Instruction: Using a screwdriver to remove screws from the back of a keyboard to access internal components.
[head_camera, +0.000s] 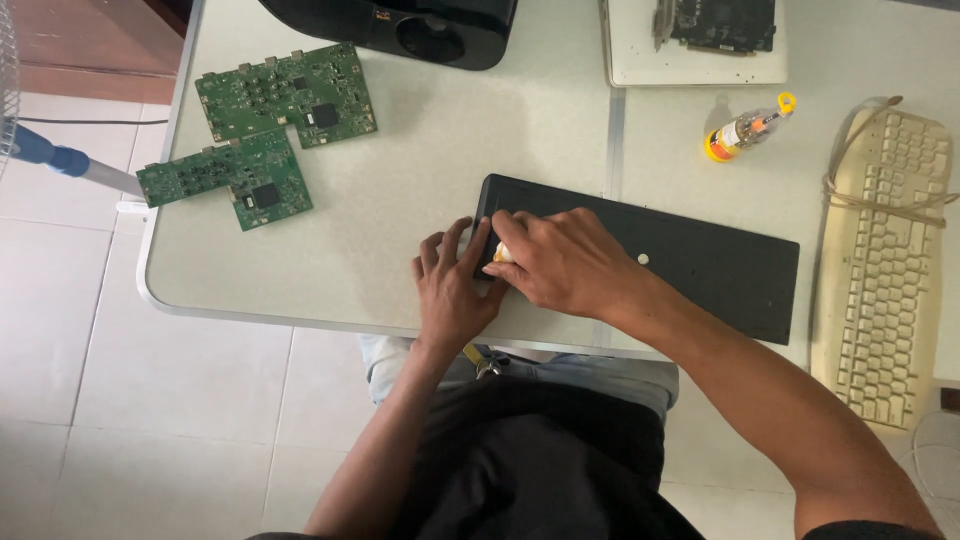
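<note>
A long black flat panel (700, 265), like the underside of a keyboard, lies on the white table (420, 170) near its front edge. My left hand (452, 285) rests flat at the panel's near left corner, fingers spread. My right hand (560, 262) is closed over a small orange-and-white object (501, 254) pressed against the panel's left end; what the object is cannot be told. A small white dot (643, 259) shows on the panel just right of my right hand.
Two green circuit boards (285, 95) (228, 178) lie at the table's far left. A dark device (420, 28) sits at the back. A white tray with a circuit card (697, 40), a small bottle (745, 128) and a beige keyboard (885, 265) occupy the right side.
</note>
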